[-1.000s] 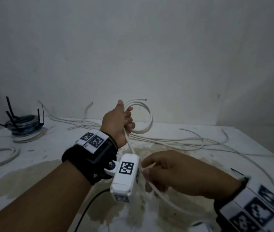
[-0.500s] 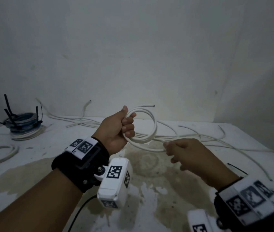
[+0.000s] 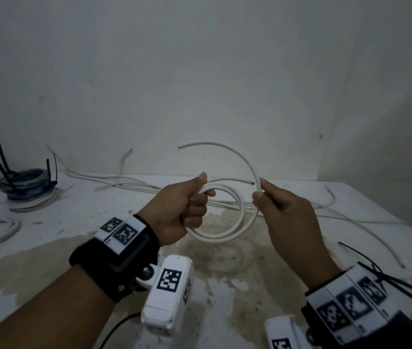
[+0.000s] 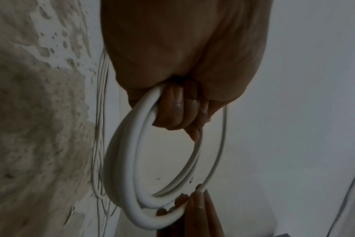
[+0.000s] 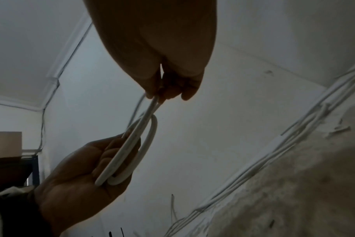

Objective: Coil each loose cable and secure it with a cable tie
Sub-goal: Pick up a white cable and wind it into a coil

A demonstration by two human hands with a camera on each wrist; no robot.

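Your right hand (image 3: 285, 212), which a second ago was low near your left wrist drawing the cable (image 3: 225, 230) in, has come up to 3 o'clock of the coil, and the free end now arcs over the top toward 12 o'clock. That likely means almost all the slack is wound, with one last loop left to fold in before tying.

Your left hand (image 3: 182, 210) is closed in a fist round the gathered loops at the coil's 9 o'clock side, lifted above the desk (image 3: 48, 250). Your right thumb and forefinger pinch the outer strand, the other fingers loosely curled.

Black ties (image 3: 401, 280) lie at 4 o'clock by your right wrist; a finished coil (image 3: 26, 183) sits at 10 o'clock, more loose cables (image 3: 124, 183) along the back.
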